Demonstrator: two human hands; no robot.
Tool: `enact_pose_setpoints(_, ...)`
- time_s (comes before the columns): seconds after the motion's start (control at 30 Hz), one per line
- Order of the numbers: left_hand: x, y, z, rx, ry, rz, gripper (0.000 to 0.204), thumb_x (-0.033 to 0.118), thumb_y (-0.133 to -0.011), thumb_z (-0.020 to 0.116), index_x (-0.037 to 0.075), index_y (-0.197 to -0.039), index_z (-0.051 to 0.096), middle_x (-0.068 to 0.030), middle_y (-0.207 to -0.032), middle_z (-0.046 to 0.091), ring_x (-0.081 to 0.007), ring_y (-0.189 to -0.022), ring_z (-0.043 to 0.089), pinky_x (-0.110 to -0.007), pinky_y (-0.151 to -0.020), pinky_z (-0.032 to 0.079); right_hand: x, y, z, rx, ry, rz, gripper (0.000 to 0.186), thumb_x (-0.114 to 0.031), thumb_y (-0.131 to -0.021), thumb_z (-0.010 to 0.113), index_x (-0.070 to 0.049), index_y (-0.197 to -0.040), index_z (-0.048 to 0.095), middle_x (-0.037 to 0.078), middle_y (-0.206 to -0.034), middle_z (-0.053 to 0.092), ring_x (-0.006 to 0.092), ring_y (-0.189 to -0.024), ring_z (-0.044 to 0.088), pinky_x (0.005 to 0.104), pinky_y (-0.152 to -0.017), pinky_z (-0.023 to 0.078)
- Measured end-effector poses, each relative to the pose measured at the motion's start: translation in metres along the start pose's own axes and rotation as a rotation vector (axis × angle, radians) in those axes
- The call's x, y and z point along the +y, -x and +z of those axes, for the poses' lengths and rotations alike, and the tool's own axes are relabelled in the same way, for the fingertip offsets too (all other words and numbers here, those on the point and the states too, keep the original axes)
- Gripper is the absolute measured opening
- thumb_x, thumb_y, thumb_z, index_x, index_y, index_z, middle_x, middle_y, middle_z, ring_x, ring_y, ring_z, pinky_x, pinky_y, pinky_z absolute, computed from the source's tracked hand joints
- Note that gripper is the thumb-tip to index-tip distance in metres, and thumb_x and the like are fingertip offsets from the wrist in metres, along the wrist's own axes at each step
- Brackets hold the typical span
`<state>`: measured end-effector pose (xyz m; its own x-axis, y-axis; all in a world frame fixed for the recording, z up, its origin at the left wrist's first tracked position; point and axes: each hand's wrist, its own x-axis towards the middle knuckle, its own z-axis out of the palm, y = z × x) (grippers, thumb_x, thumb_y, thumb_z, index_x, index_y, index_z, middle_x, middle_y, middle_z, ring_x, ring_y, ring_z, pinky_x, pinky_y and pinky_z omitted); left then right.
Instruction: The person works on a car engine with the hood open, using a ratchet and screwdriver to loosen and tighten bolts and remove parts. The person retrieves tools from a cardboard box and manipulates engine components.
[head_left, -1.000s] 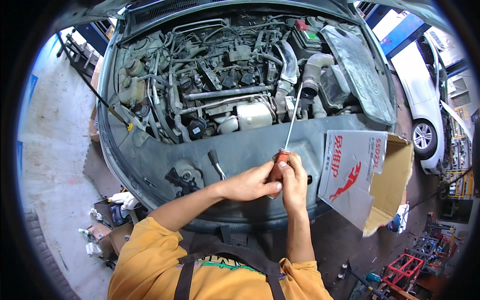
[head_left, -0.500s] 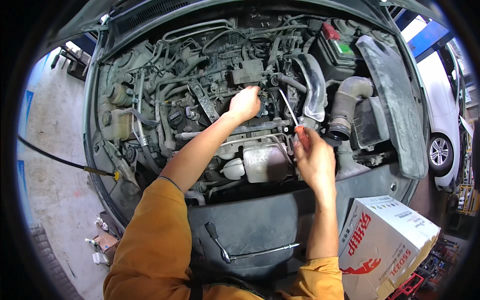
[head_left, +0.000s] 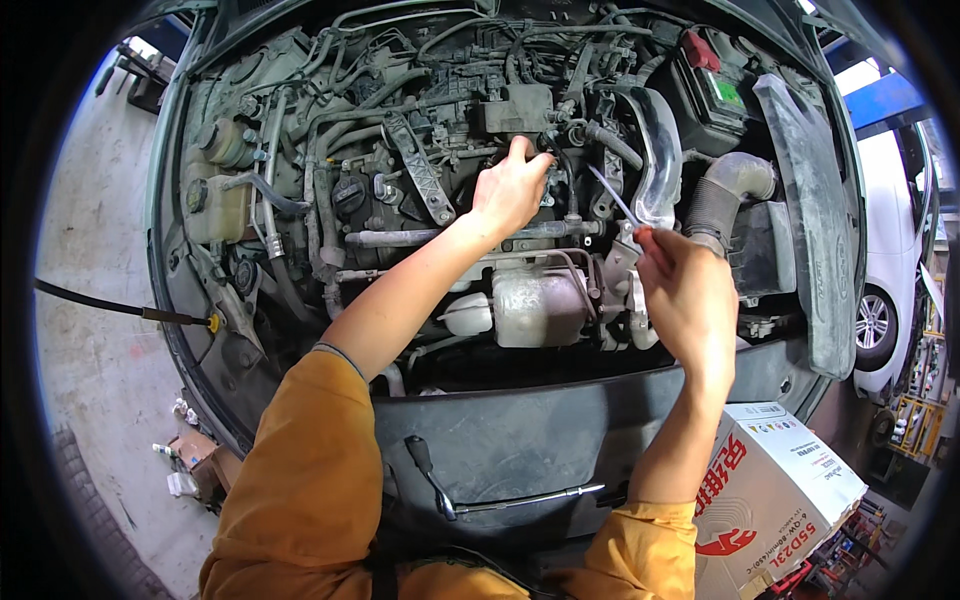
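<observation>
My left hand [head_left: 508, 198] reaches into the middle of the engine bay, just below a dark box-shaped part [head_left: 516, 108]. Its fingers are bent and closed near hoses and fittings; whatever they grip is hidden. In my right hand [head_left: 692, 295] is a screwdriver [head_left: 615, 196] with an orange-red handle mostly covered by the fingers. The thin metal shaft points up and left, toward my left hand, and its tip is apart from that hand. Beside the shaft runs a curved, shiny duct [head_left: 660, 160]. A metal heat shield [head_left: 540, 305] lies below both hands.
A ratchet with a long extension [head_left: 520, 502] rests on the dark front panel [head_left: 500, 420]. On the right stand a white cardboard box [head_left: 775, 480], a ribbed air hose [head_left: 718, 205], a long grey cover [head_left: 810, 230] and the battery [head_left: 712, 100]. A dipstick-like cable [head_left: 130, 308] juts out left.
My right hand has moved right with the screwdriver, and its back now turns upward over the handle. My left hand stays at nearly the same engine parts while the whole view has shifted slightly.
</observation>
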<state>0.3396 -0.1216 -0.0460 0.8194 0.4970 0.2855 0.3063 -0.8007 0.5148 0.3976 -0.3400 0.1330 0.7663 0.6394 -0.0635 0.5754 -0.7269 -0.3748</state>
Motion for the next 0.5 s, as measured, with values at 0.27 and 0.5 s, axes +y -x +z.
enact_pose_setpoints(0.27, -0.002, 0.004, 0.018, 0.055, -0.067, 0.085, 0.014, 0.011, -0.087, 0.063, 0.009, -0.1, 0.068, -0.0156, -0.094, 0.058, -0.0382, -0.079, 0.065, -0.048, -0.066, 0.053, 0.007, -0.021, -0.003, -0.132, 0.012, -0.02, 0.027, -0.019, -0.084, 0.068, -0.01, -0.108, 0.076, 0.019, -0.091, 0.072, 0.0358, -0.09, 0.071, 0.0414, -0.081, 0.054)
enact_pose_setpoints(0.5, 0.001, 0.006, 0.003, -0.046, -0.016, -0.055, 0.018, 0.019, -0.084, 0.073, 0.007, -0.096, 0.067, -0.0135, -0.09, 0.064, -0.0376, -0.09, 0.064, -0.046, -0.078, 0.051, 0.006, -0.073, 0.003, -0.276, 0.129, -0.064, 0.028, -0.026, -0.085, 0.072, -0.005, -0.102, 0.077, 0.021, -0.095, 0.073, 0.0353, -0.093, 0.071, 0.0413, -0.085, 0.054)
